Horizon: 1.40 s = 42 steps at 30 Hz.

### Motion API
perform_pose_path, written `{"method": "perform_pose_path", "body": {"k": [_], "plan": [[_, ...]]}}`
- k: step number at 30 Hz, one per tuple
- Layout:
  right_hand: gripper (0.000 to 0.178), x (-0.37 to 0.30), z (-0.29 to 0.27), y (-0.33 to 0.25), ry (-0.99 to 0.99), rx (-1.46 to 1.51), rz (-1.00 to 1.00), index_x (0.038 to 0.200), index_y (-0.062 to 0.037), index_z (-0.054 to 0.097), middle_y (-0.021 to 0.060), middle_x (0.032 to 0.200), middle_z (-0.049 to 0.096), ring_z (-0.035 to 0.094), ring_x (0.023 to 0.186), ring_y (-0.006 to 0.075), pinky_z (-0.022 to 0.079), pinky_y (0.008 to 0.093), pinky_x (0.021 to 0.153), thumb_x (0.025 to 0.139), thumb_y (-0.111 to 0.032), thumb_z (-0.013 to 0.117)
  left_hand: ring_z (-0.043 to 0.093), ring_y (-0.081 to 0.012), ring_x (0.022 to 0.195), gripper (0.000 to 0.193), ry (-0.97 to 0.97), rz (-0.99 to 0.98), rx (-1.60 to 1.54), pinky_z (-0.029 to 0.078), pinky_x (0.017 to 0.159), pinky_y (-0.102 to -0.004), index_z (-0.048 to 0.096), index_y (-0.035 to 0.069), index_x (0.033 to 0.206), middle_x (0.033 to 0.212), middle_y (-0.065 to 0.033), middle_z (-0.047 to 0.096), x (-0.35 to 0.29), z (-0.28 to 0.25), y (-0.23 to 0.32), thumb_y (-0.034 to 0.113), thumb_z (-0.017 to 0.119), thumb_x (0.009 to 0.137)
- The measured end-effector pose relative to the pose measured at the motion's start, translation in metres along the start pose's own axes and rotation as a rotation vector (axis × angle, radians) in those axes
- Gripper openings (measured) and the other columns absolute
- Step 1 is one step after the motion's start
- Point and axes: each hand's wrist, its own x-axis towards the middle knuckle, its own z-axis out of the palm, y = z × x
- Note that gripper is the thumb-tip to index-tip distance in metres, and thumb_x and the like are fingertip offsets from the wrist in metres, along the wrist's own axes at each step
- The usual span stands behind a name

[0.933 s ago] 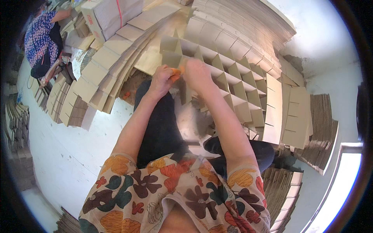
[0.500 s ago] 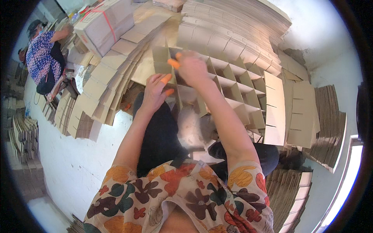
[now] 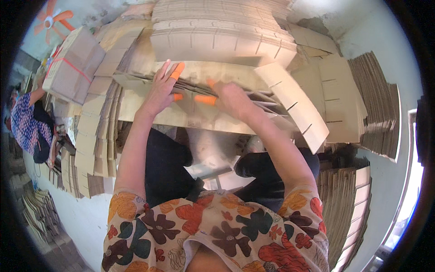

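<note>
A cardboard box divider (image 3: 260,96), its slotted strips folded almost flat together, lies across the bench board in front of me. My left hand (image 3: 161,88) grips its left part, with fingers over the far side and the thumb on the near side. Further right, my right hand (image 3: 230,99) pinches the same divider near its middle. Orange finger covers show on both hands. At the divider's right end a loose-looking slotted cardboard strip (image 3: 297,106) slants toward me; whether it is joined to the divider I cannot tell.
Slotted cardboard strips (image 3: 222,38) stand stacked behind the board (image 3: 213,119). More stacks flank it: layered sheets (image 3: 93,129) at left, piles (image 3: 378,106) at right, another (image 3: 337,204) low right. A taped carton (image 3: 74,65) stands far left, near a co-worker (image 3: 29,122) and an orange fan (image 3: 50,20).
The divider's open square cells have folded into a narrow bundle. My left hand has moved onto it, my right hand has come nearer, and the view has shifted.
</note>
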Motion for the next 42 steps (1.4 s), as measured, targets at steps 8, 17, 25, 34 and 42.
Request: {"method": "perform_pose_path", "body": {"k": [8,17,25,34,42], "plan": [[0.069,-0.059,-0.137,0.164,0.043,0.058,0.590,0.131,-0.0027,0.045,0.0220,0.118,0.058,0.054,0.113,0.0306,0.043,0.0385,0.093,0.083,-0.050,0.059,0.056,-0.0203,0.085,0.035,-0.075,0.133,-0.114,0.032,0.094,-0.0350,0.064,0.011,0.100,0.083,-0.0044,0.062,0.014,0.015,-0.022,0.007,0.073,0.066],[0.079,-0.099,-0.106,0.210,-0.522,0.158,0.806,0.116,-0.0050,0.062,0.0155,0.116,0.060,0.055,0.107,0.0262,0.040,0.0399,0.093,0.072,-0.071,0.056,0.055,-0.0235,0.074,0.025,-0.007,0.128,-0.067,0.039,0.080,-0.0345,0.067,0.011,0.090,0.073,-0.0055,0.060,0.004,0.016,-0.023,0.010,0.073,0.066],[0.027,-0.129,-0.200,0.177,0.315,0.237,0.795,0.091,-0.0014,0.068,0.0079,0.084,0.067,0.062,0.069,0.0168,0.051,0.0303,0.059,0.080,-0.026,0.071,0.056,-0.0283,0.068,0.030,0.073,0.227,0.176,0.046,0.061,-0.0373,0.065,0.007,0.088,0.071,-0.0095,0.059,-0.035,-0.052,0.020,0.009,0.076,0.060],[0.068,-0.145,-0.212,0.237,0.482,-0.461,0.821,0.090,0.0076,0.063,0.0274,0.086,0.063,0.062,0.087,0.0389,0.048,0.0457,0.075,0.076,-0.059,0.063,0.058,-0.0283,0.076,0.029,0.551,-0.221,0.554,0.048,0.067,-0.0382,0.064,0.006,0.099,0.088,-0.0105,0.064,-0.160,-0.145,-0.010,0.008,0.070,0.070],[0.056,-0.159,-0.130,0.273,0.768,-0.216,0.954,0.088,-0.0026,0.068,0.0162,0.087,0.065,0.058,0.079,0.0304,0.046,0.0418,0.075,0.077,-0.057,0.064,0.057,-0.0269,0.081,0.027,0.735,-0.458,0.781,0.046,0.072,-0.0390,0.064,0.007,0.099,0.086,-0.0068,0.063,-0.188,-0.138,-0.075,0.011,0.068,0.073]]}}
